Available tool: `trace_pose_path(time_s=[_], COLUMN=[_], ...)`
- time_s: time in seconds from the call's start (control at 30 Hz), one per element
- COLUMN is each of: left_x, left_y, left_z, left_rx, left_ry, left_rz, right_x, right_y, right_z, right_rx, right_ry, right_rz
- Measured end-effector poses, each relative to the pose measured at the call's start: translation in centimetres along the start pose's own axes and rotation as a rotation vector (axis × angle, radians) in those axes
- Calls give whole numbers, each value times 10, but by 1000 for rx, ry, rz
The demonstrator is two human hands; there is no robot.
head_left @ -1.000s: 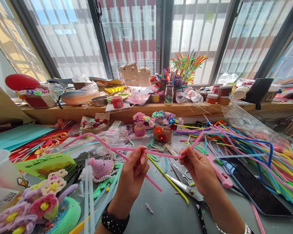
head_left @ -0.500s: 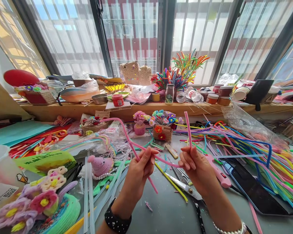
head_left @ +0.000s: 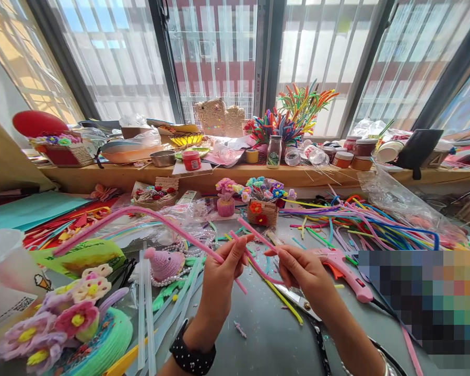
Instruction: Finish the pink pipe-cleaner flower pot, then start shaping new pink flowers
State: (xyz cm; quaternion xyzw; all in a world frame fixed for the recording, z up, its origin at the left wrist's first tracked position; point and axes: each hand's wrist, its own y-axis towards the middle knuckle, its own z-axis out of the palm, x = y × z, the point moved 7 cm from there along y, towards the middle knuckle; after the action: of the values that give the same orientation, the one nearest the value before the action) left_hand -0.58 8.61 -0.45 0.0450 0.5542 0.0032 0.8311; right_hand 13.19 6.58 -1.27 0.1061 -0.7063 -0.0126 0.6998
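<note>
My left hand (head_left: pixel 229 261) is closed in a pinch on pink pipe cleaner (head_left: pixel 168 223). A long length arcs from the fingers to the left, and a short end pokes out below them. My right hand (head_left: pixel 300 263) also pinches pink pipe cleaner, whose straight end (head_left: pixel 254 232) points up and left towards my left fingertips. A curved pink stretch (head_left: pixel 263 272) runs between both hands below. Whether this is one pipe cleaner or two I cannot tell. Scissors (head_left: pixel 301 303) lie beneath my right hand, beside a yellow pipe cleaner (head_left: pixel 288 305).
A pink glue gun (head_left: pixel 352 279) lies right of my right hand, near a blurred-out patch. Loose coloured pipe cleaners (head_left: pixel 376 224) heap at the right. Clear glue sticks (head_left: pixel 144 313), a crocheted pink cone (head_left: pixel 166 265) and fuzzy flowers (head_left: pixel 76 319) are at the left. Jars line the sill behind.
My right hand has turned inward and moved left, tipping its upright pink end towards my left hand. The long pink arc has swung lower and further left.
</note>
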Motion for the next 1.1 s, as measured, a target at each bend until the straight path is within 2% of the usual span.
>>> trace_pose_path(time_s=[0.1,0.2,0.43,0.6,0.77,0.93,1.1], left_x=[-2,-1,-2,-2,-3,-2,-3], left_y=[0,0,-2,-2,-4,-5,-2], left_z=[-2,1,3,3,3,4,0], left_rx=[-30,4,35,44,11,6,-37], left_ry=[23,34,39,19,-17,-8,87], left_rz=[12,3,10,-2,-18,-18,8], right_x=[2,1,2,15,0,-10,-13], right_y=[0,0,-2,-3,-4,-5,-3], right_z=[-1,-1,8,8,16,21,18], right_rx=[-15,-14,102,53,123,221,220], right_ry=[-25,-54,-111,-197,-85,-87,-70], right_rz=[-7,-1,-18,-143,23,53,99])
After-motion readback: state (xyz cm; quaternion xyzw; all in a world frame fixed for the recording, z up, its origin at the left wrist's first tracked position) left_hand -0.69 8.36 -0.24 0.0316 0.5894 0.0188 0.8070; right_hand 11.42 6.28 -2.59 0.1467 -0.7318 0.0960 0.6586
